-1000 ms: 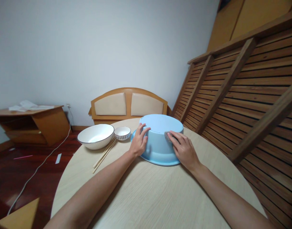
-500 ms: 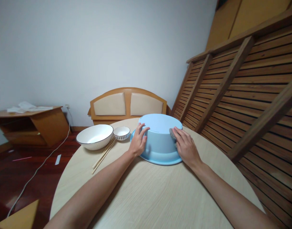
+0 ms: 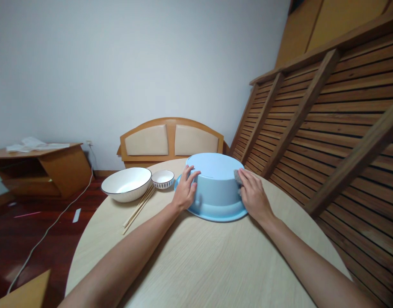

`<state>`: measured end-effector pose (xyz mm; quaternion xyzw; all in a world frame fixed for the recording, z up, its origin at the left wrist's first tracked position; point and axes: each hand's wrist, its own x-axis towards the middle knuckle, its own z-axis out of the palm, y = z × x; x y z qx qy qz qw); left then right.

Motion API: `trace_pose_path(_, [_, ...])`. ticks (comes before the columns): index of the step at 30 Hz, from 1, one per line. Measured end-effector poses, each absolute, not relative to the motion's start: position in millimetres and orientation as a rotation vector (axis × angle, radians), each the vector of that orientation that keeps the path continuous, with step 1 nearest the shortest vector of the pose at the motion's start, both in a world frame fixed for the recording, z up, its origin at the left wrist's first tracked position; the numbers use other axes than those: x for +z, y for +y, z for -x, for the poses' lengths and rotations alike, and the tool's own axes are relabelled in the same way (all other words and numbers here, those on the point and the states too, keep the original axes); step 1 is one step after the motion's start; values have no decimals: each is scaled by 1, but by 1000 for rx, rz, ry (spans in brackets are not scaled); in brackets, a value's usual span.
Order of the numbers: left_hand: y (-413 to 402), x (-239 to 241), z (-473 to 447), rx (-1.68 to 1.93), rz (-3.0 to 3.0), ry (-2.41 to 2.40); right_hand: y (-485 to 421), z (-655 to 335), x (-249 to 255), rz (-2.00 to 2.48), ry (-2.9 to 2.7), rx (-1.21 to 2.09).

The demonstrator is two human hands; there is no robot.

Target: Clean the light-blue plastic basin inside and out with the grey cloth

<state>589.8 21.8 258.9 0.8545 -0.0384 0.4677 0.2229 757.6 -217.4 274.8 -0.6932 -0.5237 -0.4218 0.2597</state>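
While the upturned light-blue plastic basin (image 3: 215,188) sits rim-down on the round wooden table (image 3: 202,265), left hand (image 3: 184,193) lies open, fingers spread flat on its left wall, gripping nothing. Left of that hand: large white bowl (image 3: 127,184), small patterned bowl (image 3: 163,179), chopsticks (image 3: 139,206) touching the big bowl. Right hand (image 3: 254,196) presses a grey scouring pad (image 3: 237,176) to the basin's right wall under its fingertips.
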Motion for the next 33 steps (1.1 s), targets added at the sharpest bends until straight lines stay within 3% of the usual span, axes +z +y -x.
trace_pose_path(6, [21, 259, -589, 1285, -2367, -92, -215, -752, 269, 1833, -1474, -1144])
trace_pose_path(14, [20, 260, -588, 1290, -2393, -73, -205, -710, 266, 1687, -2183, -1165])
trace_pose_path(24, [22, 259, -590, 1300, -2376, -97, -224, -745, 280, 1778, -1654, -1248])
trace_pose_path(33, [19, 261, -588, 1282, -2408, -51, -203, -712, 262, 1590, -2216, -1124])
